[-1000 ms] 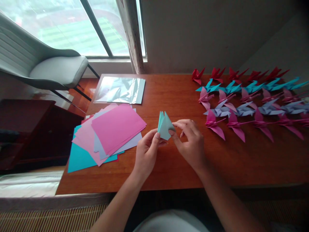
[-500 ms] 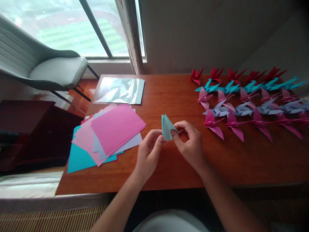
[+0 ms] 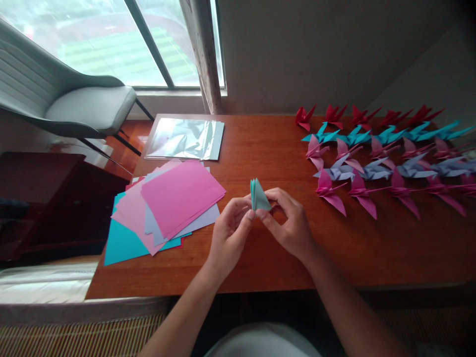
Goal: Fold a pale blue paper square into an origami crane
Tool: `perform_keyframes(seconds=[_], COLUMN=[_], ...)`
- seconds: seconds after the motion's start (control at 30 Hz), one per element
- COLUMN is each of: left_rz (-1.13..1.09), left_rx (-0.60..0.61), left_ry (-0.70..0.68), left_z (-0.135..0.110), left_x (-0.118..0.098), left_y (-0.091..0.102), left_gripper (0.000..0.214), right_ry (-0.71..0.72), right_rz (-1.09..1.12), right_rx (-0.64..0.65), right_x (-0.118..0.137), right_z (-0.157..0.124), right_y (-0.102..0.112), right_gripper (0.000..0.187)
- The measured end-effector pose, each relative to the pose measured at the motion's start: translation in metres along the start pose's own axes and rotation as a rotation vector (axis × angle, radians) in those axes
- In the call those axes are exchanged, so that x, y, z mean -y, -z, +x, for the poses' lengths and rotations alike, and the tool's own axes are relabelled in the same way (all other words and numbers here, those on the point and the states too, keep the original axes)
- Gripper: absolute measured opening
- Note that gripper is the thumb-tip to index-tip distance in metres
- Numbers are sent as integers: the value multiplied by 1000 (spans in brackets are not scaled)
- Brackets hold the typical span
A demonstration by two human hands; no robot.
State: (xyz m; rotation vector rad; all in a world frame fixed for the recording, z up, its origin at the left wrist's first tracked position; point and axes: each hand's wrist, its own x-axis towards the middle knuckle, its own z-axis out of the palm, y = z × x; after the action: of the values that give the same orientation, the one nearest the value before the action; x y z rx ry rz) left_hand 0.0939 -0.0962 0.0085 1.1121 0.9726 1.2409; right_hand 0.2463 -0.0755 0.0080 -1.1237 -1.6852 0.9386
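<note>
A small piece of folded pale teal paper point(image 3: 261, 197), with several layers showing along its left edge, is held up above the table between both hands. My left hand point(image 3: 233, 225) pinches its lower left corner between thumb and fingers. On the other side, my right hand point(image 3: 288, 223) grips it with the thumb at the lower edge in front and the fingers behind. Part of the paper's bottom is hidden by my fingertips.
The wooden table point(image 3: 260, 267) carries loose coloured sheets point(image 3: 182, 196) on the left and a clear packet of paper point(image 3: 184, 139) behind them. Rows of folded paper cranes point(image 3: 359, 196) stand at the right. A grey chair point(image 3: 89, 106) is beyond the table's left side.
My right thumb has slid left and down along the folded paper, closer to my left thumb. The paper has turned slightly, with its layers closer together. My left hand has barely moved.
</note>
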Motion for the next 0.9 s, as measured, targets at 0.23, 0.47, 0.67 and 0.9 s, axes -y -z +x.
perform_keyframes(seconds=[0.23, 0.47, 0.67, 0.9], left_rz=[48, 50, 31, -40], left_rx=[-17, -42, -39, 27], left_ry=[7, 27, 51, 127], left_z=[0, 0, -1, -1], left_x=[-1, -3, -2, 2], left_y=[1, 0, 1, -1], left_gripper=[9, 11, 18, 21], right_ry=[-55, -65, -37, -5], right_rz=[91, 109, 75, 20], right_rx=[33, 80, 79, 23], right_x=[-2, -3, -4, -7], right_z=[0, 0, 1, 2], right_y=[1, 3, 3, 1], right_gripper=[21, 21, 15, 10])
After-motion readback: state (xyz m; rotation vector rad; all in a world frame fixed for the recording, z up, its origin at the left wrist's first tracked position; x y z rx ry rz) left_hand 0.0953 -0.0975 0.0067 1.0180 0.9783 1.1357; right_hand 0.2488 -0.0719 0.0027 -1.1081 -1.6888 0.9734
